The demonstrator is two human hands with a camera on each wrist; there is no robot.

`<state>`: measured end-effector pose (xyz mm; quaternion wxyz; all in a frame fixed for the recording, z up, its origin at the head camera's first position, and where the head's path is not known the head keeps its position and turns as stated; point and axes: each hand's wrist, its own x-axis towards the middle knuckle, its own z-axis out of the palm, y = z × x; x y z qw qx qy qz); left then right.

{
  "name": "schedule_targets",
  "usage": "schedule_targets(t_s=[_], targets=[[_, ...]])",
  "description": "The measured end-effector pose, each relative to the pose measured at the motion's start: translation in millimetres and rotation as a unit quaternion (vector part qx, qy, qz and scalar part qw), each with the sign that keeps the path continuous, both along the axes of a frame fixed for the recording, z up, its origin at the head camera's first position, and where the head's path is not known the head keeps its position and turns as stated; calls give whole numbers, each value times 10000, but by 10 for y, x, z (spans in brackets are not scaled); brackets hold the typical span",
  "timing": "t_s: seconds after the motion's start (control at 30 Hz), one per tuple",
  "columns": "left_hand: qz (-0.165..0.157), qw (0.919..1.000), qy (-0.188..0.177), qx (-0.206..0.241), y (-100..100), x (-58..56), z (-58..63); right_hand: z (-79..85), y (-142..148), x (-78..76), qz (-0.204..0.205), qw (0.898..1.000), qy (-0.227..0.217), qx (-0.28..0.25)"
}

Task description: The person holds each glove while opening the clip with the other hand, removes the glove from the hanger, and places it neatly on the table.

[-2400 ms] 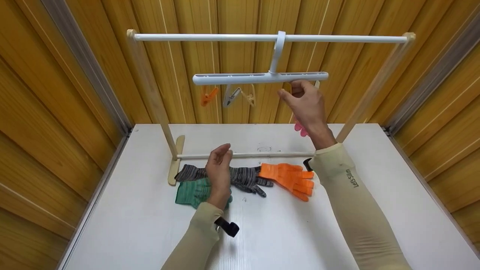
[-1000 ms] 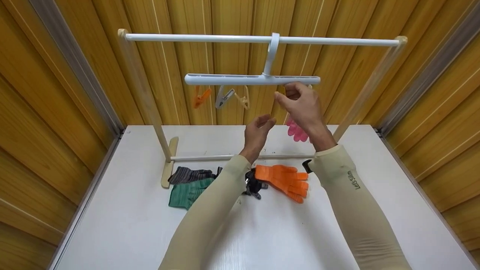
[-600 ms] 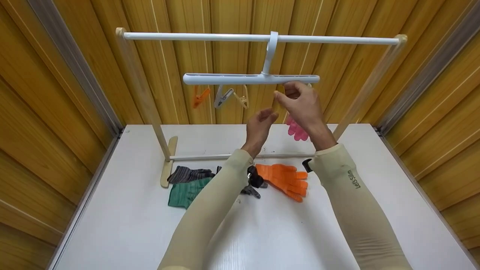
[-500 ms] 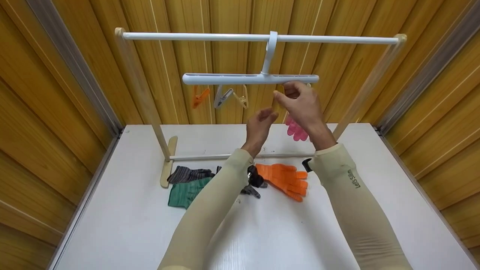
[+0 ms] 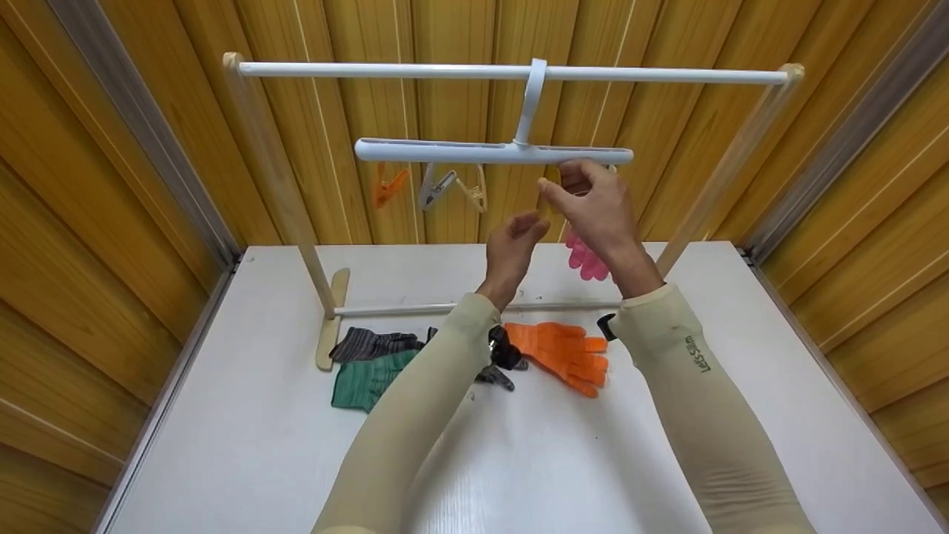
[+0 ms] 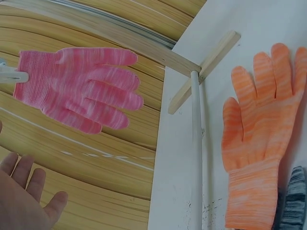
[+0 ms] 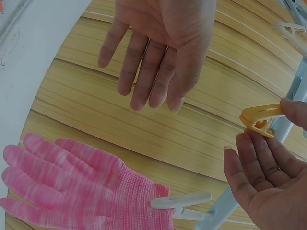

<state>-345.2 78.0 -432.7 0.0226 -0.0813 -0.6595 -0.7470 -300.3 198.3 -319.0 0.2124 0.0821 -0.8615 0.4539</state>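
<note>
My right hand [image 5: 597,200] pinches a yellow clip [image 7: 261,117] between thumb and fingers, just under the pale blue hanger [image 5: 445,152]. Below and left of it, my left hand [image 5: 511,248] is raised with fingers extended and holds nothing; in the right wrist view that left hand [image 7: 158,52] stands apart from the clip. A pink glove [image 7: 86,187] hangs by its cuff from a white clip [image 7: 182,200] on the hanger, partly hidden behind my right hand in the head view. Further left dangle an orange clip [image 5: 390,185], a grey clip [image 5: 436,187] and a cream clip [image 5: 474,191].
The hanger hooks over a white rod [image 5: 371,70] on a wooden stand. On the white table [image 5: 519,460] lie an orange glove [image 5: 560,352], a green glove [image 5: 371,382] and dark grey striped gloves [image 5: 374,345], partly covered by my left forearm. Wood-patterned panels stand behind.
My left hand has risen from above the gloves and moved right, close below my right hand. The right hand keeps its place at the hanger. The hanger's left end has lifted slightly.
</note>
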Motion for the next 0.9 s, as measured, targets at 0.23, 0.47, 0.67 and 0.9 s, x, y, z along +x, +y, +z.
schedule_targets(t_s=[0.23,0.47,0.67,0.9], targets=[[21,10000,-41,-1,-4,-4,11,-34,-6,-9,-55,9999,138,-11],[47,10000,-79,-23,-17,-18,21,-63,-5,-21,-67,9998,174,-79],[0,10000,-23,57,-27,-34,15,-82,7,-44,-156,9993,337,-44],[-71,9998,92,179,-45,-31,12,-77,16,-60,-129,9988,475,-76]])
